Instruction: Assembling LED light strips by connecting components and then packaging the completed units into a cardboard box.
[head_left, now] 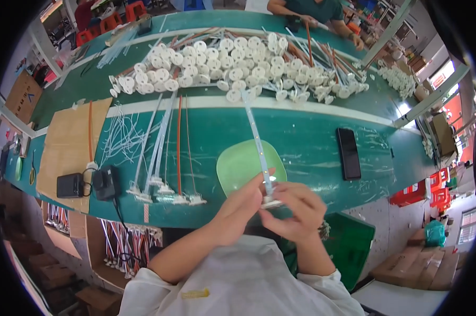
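Note:
In front of my chest I hold a narrow, pale, translucent LED strip (255, 132) with small dots along it. It stands up and leans away, its far end reaching toward a heap of white discs. At its near end is a white round base (271, 203). My right hand (299, 211) is closed, pinching this base between thumb and fingers. My left hand (241, 207) is closed around the strip's lower end beside the base; its fingertips are partly hidden. Under the strip lies a light green plate (232, 168).
White disc-ended strips (217, 63) are heaped across the far table. At left lie several strips (161, 137), loose white wires (123, 138), black adapters (106, 183) and cardboard (64, 142). A phone (348, 154) lies right; a green crate (348, 242) stands below. A co-worker (317, 13) sits opposite.

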A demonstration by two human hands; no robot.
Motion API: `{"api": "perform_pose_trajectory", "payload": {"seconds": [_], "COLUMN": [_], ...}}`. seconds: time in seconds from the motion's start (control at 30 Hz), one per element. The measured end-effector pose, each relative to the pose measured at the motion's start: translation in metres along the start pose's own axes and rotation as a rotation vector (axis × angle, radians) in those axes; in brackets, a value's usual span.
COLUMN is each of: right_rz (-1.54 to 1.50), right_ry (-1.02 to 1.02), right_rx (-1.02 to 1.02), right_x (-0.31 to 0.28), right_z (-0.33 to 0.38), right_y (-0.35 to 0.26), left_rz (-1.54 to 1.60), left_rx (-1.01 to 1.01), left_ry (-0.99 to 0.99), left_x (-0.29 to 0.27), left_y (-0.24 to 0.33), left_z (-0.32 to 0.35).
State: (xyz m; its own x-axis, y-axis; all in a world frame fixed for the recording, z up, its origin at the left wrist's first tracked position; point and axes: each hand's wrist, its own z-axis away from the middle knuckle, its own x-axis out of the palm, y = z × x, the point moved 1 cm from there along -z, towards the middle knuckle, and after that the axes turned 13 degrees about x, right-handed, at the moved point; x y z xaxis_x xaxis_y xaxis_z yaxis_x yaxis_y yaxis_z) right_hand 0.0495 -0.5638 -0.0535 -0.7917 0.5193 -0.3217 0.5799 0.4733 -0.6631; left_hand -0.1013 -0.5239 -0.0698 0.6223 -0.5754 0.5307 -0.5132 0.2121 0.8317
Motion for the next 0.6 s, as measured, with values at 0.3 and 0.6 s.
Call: {"api": "perform_pose_trajectory", "payload": {"seconds": [0.3,0.6], "right_rz": [0.086,-0.015], "right_ry": [-0.046,-0.173], "right_rx": [-0.206,-0.221], "right_x": [0.019,0.032], "right_z": [0.02,0.024], "right_y": [-0.002,-0.001], "left_rz": [-0.31,-0.37], "left_rx": [-0.005,0.175], "left_ry": [0.008,0.099], "left_x": [0.002,-0.027], "left_y": [-0.001,-0.024], "left_z": [0.03,0.049]}}
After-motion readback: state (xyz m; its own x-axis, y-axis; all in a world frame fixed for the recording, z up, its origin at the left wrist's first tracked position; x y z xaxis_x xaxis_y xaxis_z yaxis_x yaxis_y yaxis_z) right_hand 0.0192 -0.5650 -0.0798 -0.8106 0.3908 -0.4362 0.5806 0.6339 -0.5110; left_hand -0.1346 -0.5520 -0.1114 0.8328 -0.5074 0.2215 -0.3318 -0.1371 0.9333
